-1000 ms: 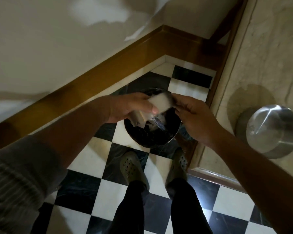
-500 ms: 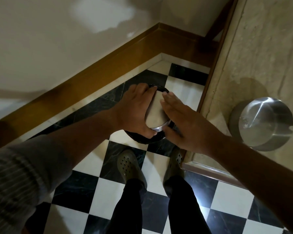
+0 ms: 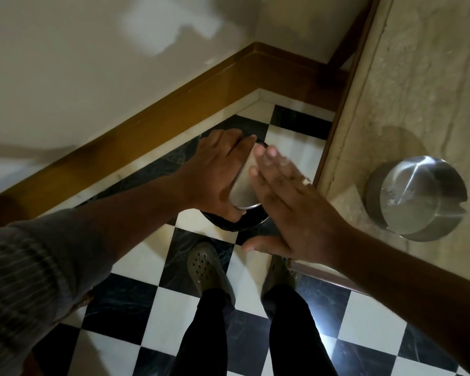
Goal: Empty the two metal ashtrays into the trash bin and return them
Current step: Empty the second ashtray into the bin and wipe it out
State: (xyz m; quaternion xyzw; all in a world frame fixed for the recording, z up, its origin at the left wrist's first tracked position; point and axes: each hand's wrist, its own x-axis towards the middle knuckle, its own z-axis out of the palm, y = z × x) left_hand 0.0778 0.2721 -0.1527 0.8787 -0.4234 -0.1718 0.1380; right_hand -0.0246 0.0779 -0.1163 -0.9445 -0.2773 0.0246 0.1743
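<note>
My left hand [image 3: 215, 175] grips a round metal ashtray [image 3: 243, 188], turned upside down so its flat bottom faces up, right over the black trash bin [image 3: 244, 223] on the floor. My right hand [image 3: 288, 202] is flat with fingers spread, its fingertips blurred at the ashtray's bottom. Most of the bin is hidden under both hands. A second metal ashtray [image 3: 415, 199] stands upright on the beige stone counter [image 3: 418, 77] at the right.
The bin sits in a corner between a white wall with a wooden skirting [image 3: 174, 104] and the counter's wooden edge [image 3: 337, 118]. My two feet in clogs [image 3: 206, 267] stand on the black and white checkered floor just before the bin.
The ashtray has gone from tilted, held by both hands, to fully upside down in my left hand. My right hand let go, flattened, and now moves against the ashtray's bottom.
</note>
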